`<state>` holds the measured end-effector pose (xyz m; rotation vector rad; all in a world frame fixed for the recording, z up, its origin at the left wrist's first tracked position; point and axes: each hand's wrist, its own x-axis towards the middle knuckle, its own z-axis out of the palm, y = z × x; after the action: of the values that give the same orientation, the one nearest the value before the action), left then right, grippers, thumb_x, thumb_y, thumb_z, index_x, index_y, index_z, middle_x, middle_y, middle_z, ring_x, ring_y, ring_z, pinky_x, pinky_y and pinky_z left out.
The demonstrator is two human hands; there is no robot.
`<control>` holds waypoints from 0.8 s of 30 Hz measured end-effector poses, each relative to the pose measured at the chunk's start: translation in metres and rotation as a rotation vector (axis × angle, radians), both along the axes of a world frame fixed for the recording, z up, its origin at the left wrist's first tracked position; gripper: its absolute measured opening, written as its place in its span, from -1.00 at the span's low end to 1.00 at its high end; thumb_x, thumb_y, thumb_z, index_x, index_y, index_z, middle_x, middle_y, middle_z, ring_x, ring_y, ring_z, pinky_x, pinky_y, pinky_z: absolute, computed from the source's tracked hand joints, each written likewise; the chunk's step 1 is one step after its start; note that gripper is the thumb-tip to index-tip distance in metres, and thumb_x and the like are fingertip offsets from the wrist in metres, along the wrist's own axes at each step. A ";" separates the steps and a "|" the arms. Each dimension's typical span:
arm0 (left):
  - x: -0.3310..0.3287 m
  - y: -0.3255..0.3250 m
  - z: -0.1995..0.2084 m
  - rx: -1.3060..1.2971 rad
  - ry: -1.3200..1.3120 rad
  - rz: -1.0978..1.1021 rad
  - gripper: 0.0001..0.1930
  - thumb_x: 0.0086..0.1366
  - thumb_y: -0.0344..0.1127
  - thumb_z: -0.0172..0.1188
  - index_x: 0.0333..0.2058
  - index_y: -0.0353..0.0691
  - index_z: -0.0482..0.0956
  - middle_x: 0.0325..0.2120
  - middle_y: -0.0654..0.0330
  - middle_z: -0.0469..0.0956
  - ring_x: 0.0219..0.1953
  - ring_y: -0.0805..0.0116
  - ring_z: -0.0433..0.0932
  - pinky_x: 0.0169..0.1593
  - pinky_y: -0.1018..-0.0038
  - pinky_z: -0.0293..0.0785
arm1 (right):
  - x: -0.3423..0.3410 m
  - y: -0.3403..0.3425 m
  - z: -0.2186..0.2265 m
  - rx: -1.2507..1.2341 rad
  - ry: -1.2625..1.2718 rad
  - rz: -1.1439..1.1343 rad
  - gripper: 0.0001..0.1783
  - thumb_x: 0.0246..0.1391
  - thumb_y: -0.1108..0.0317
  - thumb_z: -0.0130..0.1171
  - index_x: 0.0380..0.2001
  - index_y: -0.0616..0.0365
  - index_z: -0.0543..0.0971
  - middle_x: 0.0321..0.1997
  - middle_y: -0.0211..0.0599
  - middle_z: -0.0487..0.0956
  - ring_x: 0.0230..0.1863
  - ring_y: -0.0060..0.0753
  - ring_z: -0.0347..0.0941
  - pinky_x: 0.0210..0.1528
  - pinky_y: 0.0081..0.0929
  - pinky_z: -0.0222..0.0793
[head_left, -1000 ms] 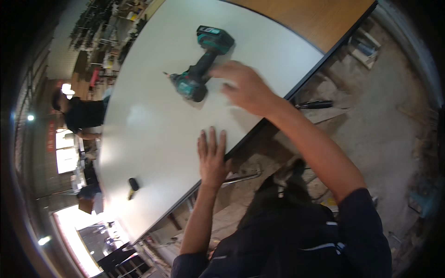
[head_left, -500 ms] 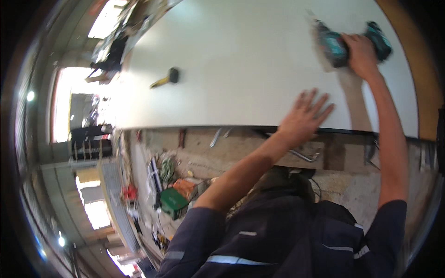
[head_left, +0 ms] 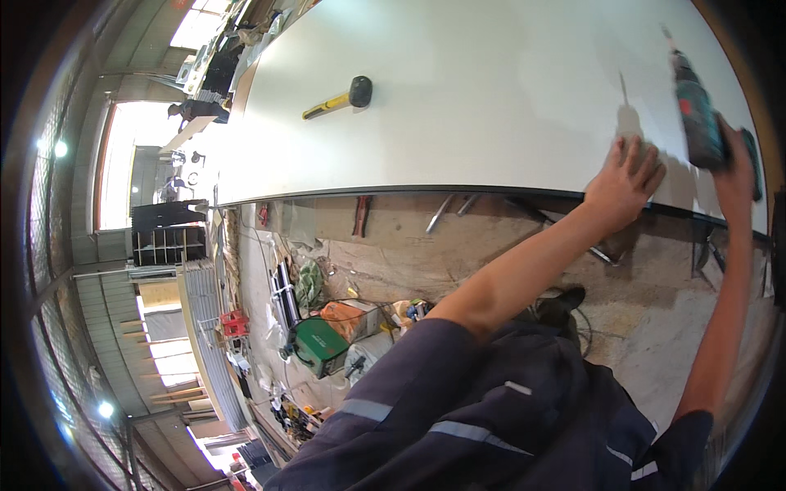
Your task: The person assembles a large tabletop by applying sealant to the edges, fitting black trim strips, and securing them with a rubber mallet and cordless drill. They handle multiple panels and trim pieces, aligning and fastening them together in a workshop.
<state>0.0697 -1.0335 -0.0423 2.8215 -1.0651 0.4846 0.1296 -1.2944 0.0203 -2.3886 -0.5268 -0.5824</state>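
Gripped by its handle, a teal and black cordless drill [head_left: 696, 114] is in my right hand [head_left: 734, 168], over the right end of a large white panel [head_left: 467, 90]. Its long bit points toward the far side, and its shadow falls on the panel. My left hand [head_left: 624, 182] rests on the panel's near edge, fingers slightly spread and holding nothing. Farther left on the panel lies a mallet [head_left: 337, 99] with a black head and a yellow and black handle.
On the floor beyond the panel's near edge stand a green box [head_left: 319, 345] and an orange bag [head_left: 348, 317]. A red crate [head_left: 234, 322] sits farther left. Metal bars [head_left: 440, 213] show below the panel edge. Another person [head_left: 201, 112] is at the far left.
My right hand has carried the drill to the right, toward the panel's end. My left hand has also shifted right along the near edge. The view has moved, and the mallet appears larger.
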 end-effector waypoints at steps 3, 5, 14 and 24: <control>0.008 -0.013 -0.016 0.020 -0.090 0.001 -0.15 0.14 0.06 0.31 0.36 -0.10 0.23 0.38 -0.01 0.16 0.41 -0.20 0.07 0.42 -0.14 -0.05 | -0.115 -0.049 0.009 -0.089 0.107 -0.377 -0.37 0.11 0.59 0.23 0.27 0.08 0.41 0.26 -0.24 0.47 0.25 -0.32 0.39 0.27 -0.32 0.30; 0.010 -0.012 -0.021 0.033 0.014 -0.003 -0.11 0.16 0.11 0.30 0.40 -0.06 0.18 0.41 0.04 0.13 0.43 -0.18 0.05 0.44 -0.13 -0.08 | -0.191 -0.030 0.036 -0.132 0.022 -0.353 -0.51 0.18 0.51 0.19 0.20 0.15 0.43 0.09 -0.26 0.52 0.12 -0.32 0.42 0.25 -0.24 0.30; 0.001 -0.021 0.007 0.202 -0.105 -0.124 -0.04 0.15 0.33 0.25 0.37 -0.15 0.19 0.36 0.01 0.24 0.37 -0.07 0.20 0.36 0.04 0.13 | -0.504 0.153 -0.041 1.477 0.328 -1.004 -0.57 0.10 0.41 0.15 0.06 0.29 0.48 0.00 -0.09 0.58 -0.23 -0.37 0.51 -0.10 -0.39 0.47; 0.004 -0.017 0.009 0.066 -0.202 -0.395 -0.04 0.01 0.21 0.47 0.16 -0.51 0.42 0.11 -0.28 0.47 0.15 -0.22 0.47 0.22 0.11 0.39 | -0.693 0.298 -0.196 1.576 0.601 -1.686 -0.65 0.01 0.44 0.30 -0.10 0.28 0.56 -0.33 -0.32 0.59 -0.36 -0.41 0.51 -0.30 -0.39 0.42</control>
<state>0.0740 -1.0504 -0.0332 2.5535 -1.6553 0.7093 -0.5629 -0.9966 -0.1757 -0.7667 1.7072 -0.4574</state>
